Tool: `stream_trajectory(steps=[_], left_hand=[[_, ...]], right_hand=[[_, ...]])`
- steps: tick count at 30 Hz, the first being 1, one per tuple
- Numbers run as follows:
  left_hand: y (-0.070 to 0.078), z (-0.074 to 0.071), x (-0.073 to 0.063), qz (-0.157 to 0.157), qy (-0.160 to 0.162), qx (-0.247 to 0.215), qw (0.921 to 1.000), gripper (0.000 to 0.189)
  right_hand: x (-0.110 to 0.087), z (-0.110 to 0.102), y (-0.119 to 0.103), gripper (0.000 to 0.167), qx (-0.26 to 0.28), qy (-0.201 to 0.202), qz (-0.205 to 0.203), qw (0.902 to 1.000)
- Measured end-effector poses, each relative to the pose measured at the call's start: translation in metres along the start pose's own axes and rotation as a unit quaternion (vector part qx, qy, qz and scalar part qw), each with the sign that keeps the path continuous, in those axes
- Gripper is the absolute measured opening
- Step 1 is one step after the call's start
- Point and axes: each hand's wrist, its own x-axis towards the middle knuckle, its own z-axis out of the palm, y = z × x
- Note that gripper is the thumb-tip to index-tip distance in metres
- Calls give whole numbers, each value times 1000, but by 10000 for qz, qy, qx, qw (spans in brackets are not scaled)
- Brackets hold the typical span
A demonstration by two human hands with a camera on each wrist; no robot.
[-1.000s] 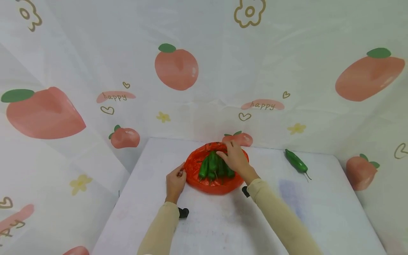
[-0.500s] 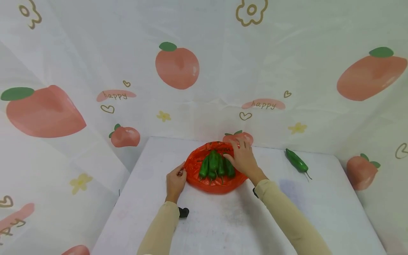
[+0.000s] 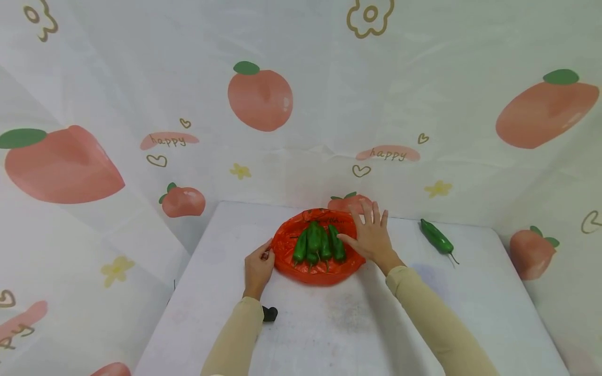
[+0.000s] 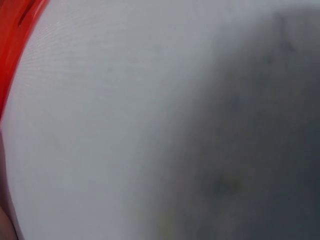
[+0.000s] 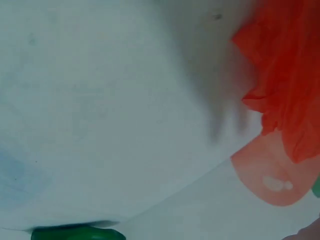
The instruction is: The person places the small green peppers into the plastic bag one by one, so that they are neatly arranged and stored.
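Several green peppers (image 3: pixel 314 241) lie bunched in a round, spread-out red plastic bag (image 3: pixel 315 279) near the back of the table. My left hand (image 3: pixel 257 270) pinches the bag's left rim between thumb and fingers. Over the right rim, my right hand (image 3: pixel 372 240) is spread with straight fingers, its thumb near the rightmost pepper; whether it touches the bag I cannot tell. The left wrist view catches only a strip of the red bag (image 4: pixel 14 40). Crumpled folds of the bag (image 5: pixel 290 85) fill the right side of the right wrist view.
A single green pepper (image 3: pixel 437 237) lies on the white table (image 3: pixel 320 334) to the right, its end (image 5: pixel 77 233) also at the bottom of the right wrist view. Behind stands a white backdrop (image 3: pixel 320 120) printed with fruit, meeting the table's back edge.
My right hand has moved right, from above the peppers to the bag's right rim, and its fingers have spread. The rightmost peppers are more exposed. My left hand stays at the left rim.
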Motion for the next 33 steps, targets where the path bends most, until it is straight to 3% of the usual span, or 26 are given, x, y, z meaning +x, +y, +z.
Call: stream_trajectory(steps=[17,33], left_hand=[[-4,1,1,97,63,138,9998,36],[-9,4,1,197,140,131,9996,36]], right_hand=[[-10,4,34,96,-36,-449,434,9980],[-22,3,62,95,-163,-404,602,9972]])
